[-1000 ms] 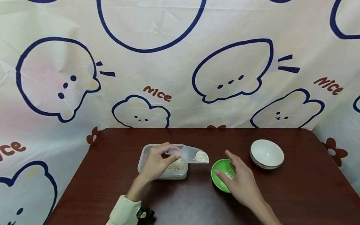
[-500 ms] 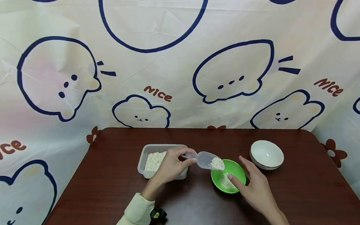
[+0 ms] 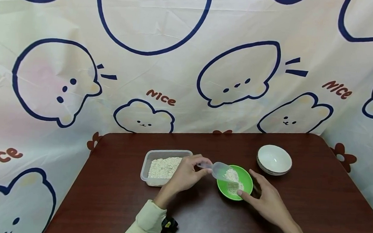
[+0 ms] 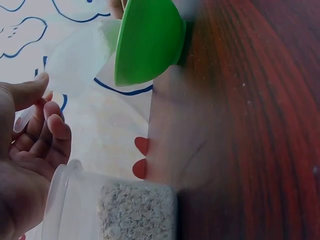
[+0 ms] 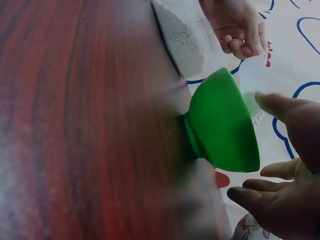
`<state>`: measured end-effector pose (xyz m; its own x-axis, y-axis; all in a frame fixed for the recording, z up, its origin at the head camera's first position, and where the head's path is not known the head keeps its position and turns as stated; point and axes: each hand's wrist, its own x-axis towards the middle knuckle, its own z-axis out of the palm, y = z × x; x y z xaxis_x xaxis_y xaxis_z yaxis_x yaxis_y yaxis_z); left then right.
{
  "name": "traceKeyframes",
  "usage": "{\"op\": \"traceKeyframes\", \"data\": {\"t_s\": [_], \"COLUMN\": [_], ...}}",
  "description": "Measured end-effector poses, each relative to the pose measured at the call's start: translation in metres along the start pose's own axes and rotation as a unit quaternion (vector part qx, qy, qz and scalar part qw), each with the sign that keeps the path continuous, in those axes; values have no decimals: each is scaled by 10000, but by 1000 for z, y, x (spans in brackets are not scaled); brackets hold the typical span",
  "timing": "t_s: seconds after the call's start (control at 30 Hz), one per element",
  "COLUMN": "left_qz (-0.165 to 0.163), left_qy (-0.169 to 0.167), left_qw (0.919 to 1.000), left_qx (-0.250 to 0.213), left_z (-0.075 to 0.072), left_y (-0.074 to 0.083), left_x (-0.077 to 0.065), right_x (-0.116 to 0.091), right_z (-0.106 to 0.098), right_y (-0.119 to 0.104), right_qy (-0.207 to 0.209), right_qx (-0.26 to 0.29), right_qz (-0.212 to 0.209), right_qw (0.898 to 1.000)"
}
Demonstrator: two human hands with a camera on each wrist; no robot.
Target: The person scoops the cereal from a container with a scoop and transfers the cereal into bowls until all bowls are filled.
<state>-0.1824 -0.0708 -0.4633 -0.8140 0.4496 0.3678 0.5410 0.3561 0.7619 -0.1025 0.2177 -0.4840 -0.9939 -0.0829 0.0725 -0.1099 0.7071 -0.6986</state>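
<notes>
Near the back right of the table (image 3: 113,183), a white bowl (image 3: 274,160); partly hiding the clear tub (image 3: 167,154), the left hand (image 3: 187,174), pinching a translucent scoop (image 3: 219,170) over the green bowl (image 3: 245,174). Pale flakes (image 3: 163,168) in all but the white one. Just beside the green bowl, the right hand (image 3: 269,201), fingers spread wide.

On my feed: dk red-brown table (image 3: 218,225), lower half of head cam; on it I see clear tub (image 3: 157,182) L of ctr, green bowl (image 3: 246,180) R of ctr, white bowl (image 3: 274,159) farther R.
</notes>
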Motion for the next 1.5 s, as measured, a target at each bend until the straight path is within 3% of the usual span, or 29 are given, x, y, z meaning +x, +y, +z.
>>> {"op": "traceKeyframes", "data": {"t_s": [0.57,0.93,1.23,1.5], "left_qz": [201,712,717,702], "left_qy": [-573,-871,-819,-697], "left_qw": [9977,9876,9878,9899], "left_qx": [291,1099,1110,1019], "left_z": [4,-5,-21,-25], "left_y": [13,24,29,29], "left_x": [6,11,10,8], "right_x": [0,2,1,0], "right_z": [5,4,2,1], "right_y": [8,7,6,6], "right_qy": [-290,-282,-259,-202], "right_qx": [886,1029,1013,1036], "right_qz": [35,-41,-53,-101], "right_qw": [9956,9943,9945,9944]}}
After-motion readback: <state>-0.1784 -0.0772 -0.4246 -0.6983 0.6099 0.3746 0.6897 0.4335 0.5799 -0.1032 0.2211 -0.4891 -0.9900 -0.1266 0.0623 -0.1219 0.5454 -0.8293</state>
